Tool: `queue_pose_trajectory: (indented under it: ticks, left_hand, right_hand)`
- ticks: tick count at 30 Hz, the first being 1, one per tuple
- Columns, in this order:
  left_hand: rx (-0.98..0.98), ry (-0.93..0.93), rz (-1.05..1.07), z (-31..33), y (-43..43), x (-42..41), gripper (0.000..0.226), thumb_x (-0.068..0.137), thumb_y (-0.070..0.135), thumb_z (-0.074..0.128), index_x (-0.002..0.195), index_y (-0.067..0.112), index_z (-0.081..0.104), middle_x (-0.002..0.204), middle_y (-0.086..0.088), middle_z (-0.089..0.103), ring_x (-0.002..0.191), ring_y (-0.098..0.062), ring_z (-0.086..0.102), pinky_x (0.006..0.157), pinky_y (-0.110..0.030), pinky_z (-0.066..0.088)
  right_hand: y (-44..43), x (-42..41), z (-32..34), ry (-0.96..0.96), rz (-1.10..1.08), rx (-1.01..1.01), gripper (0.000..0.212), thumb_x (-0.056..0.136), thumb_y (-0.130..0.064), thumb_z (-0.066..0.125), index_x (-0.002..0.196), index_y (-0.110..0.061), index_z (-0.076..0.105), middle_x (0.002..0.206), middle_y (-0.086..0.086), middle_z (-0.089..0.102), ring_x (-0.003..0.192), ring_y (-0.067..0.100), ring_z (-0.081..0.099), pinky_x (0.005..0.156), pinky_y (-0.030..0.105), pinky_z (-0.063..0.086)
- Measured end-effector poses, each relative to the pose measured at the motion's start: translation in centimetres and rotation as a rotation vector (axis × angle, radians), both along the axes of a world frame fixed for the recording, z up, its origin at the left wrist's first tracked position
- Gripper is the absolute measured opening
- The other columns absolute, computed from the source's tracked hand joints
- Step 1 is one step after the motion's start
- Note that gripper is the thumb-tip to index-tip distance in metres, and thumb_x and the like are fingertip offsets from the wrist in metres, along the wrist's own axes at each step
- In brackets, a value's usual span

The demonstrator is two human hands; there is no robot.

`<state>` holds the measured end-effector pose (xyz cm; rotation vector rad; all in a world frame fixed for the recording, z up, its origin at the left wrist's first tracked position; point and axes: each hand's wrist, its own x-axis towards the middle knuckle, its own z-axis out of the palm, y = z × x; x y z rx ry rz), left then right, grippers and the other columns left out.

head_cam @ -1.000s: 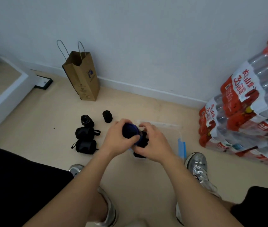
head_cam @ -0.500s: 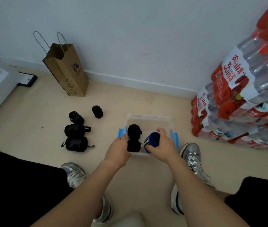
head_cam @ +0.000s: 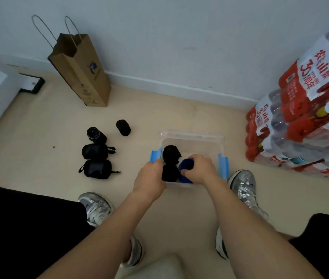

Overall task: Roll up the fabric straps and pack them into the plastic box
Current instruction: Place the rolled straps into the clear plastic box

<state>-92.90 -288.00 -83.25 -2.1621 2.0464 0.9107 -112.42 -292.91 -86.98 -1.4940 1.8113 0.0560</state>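
The right hand [head_cam: 199, 168] is curled around a blue rolled strap [head_cam: 186, 165], held inside the near end of the clear plastic box [head_cam: 191, 137] on the floor [head_cam: 38, 127]. The left hand [head_cam: 149, 178] is half closed at the box's near left rim, touching a black roll [head_cam: 169, 174]; how firmly it is gripped cannot be told. The blue roll's lower part is hidden by fingers, its open end turned upward. Another black roll [head_cam: 171, 153] is stood behind. Four black rolls [head_cam: 96, 152] are left farther left on the floor.
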Motion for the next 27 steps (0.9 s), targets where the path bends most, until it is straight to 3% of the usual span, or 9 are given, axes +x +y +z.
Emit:
queue_pose_trajectory:
  ticks: [3, 7, 9, 14, 16, 19, 22, 25, 27]
  left_hand:
    - [-0.006, 0.028, -0.004, -0.1, -0.1, 0.4, 0.045, 0.085, 0.024, 0.089, 0.113, 0.013, 0.055, 0.105, -0.008, 0.060, 0.083, -0.023, 0.054, 0.070, -0.033, 0.041]
    - [-0.010, 0.031, -0.016, -0.1, 0.0, 0.6, 0.049, 0.085, 0.028, 0.090, 0.118, 0.014, 0.056, 0.107, -0.008, 0.061, 0.085, -0.023, 0.055, 0.070, -0.033, 0.042]
    - [-0.012, 0.025, -0.021, -0.2, 0.1, 0.6, 0.050, 0.087, 0.027, 0.089, 0.121, 0.013, 0.055, 0.110, -0.009, 0.062, 0.085, -0.023, 0.055, 0.070, -0.033, 0.043]
    - [-0.005, 0.016, -0.027, -0.4, 0.3, 0.6, 0.054, 0.091, 0.026, 0.084, 0.131, 0.012, 0.051, 0.117, -0.011, 0.059, 0.091, -0.027, 0.059, 0.075, -0.036, 0.050]
    - [-0.004, 0.006, -0.036, -0.4, 0.6, 0.4, 0.056, 0.094, 0.025, 0.080, 0.137, 0.012, 0.047, 0.122, -0.013, 0.057, 0.097, -0.031, 0.065, 0.080, -0.040, 0.056]
    - [0.008, 0.010, -0.061, -0.7, 1.0, 0.4, 0.067, 0.098, 0.027, 0.076, 0.150, 0.012, 0.037, 0.133, -0.013, 0.053, 0.104, -0.034, 0.068, 0.086, -0.045, 0.059]
    - [-0.002, -0.005, -0.082, -0.7, 1.2, 0.7, 0.078, 0.101, 0.034, 0.073, 0.160, 0.013, 0.027, 0.137, -0.011, 0.050, 0.105, -0.033, 0.068, 0.078, -0.042, 0.057]
    - [-0.047, -0.042, -0.118, -0.3, 1.2, 1.1, 0.063, 0.099, 0.046, 0.064, 0.150, 0.018, 0.038, 0.119, -0.003, 0.055, 0.099, -0.030, 0.068, 0.069, -0.038, 0.048]
    - [-0.089, -0.022, -0.062, 0.3, 0.9, 1.6, 0.046, 0.100, 0.050, 0.053, 0.137, 0.022, 0.052, 0.110, 0.000, 0.064, 0.098, -0.030, 0.069, 0.071, -0.037, 0.048]
  right_hand:
    - [0.8, 0.6, -0.8, -0.004, -0.035, -0.016, 0.054, 0.088, -0.038, 0.085, 0.134, -0.019, 0.064, 0.130, 0.013, 0.069, 0.117, 0.035, 0.067, 0.099, 0.043, 0.059]
    - [1.1, -0.7, -1.2, -0.089, 0.038, 0.142, 0.076, 0.097, -0.045, 0.077, 0.158, -0.016, 0.041, 0.148, 0.013, 0.059, 0.132, 0.035, 0.059, 0.106, 0.041, 0.051]
    - [0.8, -1.1, -0.9, -0.108, 0.066, 0.140, 0.080, 0.095, -0.041, 0.080, 0.160, -0.019, 0.040, 0.151, 0.011, 0.057, 0.135, 0.033, 0.057, 0.110, 0.041, 0.050]
    - [0.8, -0.2, -0.6, -0.093, 0.128, 0.130, 0.072, 0.094, -0.033, 0.074, 0.158, -0.025, 0.043, 0.145, 0.014, 0.056, 0.122, 0.032, 0.060, 0.098, 0.037, 0.052]
    - [0.6, -0.1, -0.6, -0.046, 0.147, 0.138, 0.064, 0.100, -0.031, 0.063, 0.160, -0.024, 0.040, 0.148, 0.018, 0.047, 0.123, 0.038, 0.059, 0.103, 0.039, 0.051]
    - [0.7, -0.3, -0.5, -0.053, 0.141, 0.181, 0.073, 0.105, -0.028, 0.056, 0.170, -0.026, 0.024, 0.159, 0.021, 0.037, 0.138, 0.044, 0.051, 0.116, 0.044, 0.045]
    - [1.5, 0.0, -0.4, -0.067, 0.084, 0.179, 0.091, 0.102, -0.035, 0.062, 0.173, -0.023, 0.006, 0.163, 0.021, 0.038, 0.145, 0.044, 0.047, 0.115, 0.046, 0.045]
    - [1.9, 1.0, 0.6, 0.155, 0.074, -0.088, 0.072, 0.099, -0.047, 0.059, 0.161, -0.017, 0.037, 0.147, 0.017, 0.054, 0.130, 0.040, 0.057, 0.102, 0.047, 0.052]
    - [1.7, 2.6, 2.0, 0.188, 0.092, -0.334, 0.046, 0.098, -0.043, 0.058, 0.135, -0.016, 0.063, 0.126, 0.013, 0.067, 0.115, 0.036, 0.063, 0.092, 0.044, 0.053]
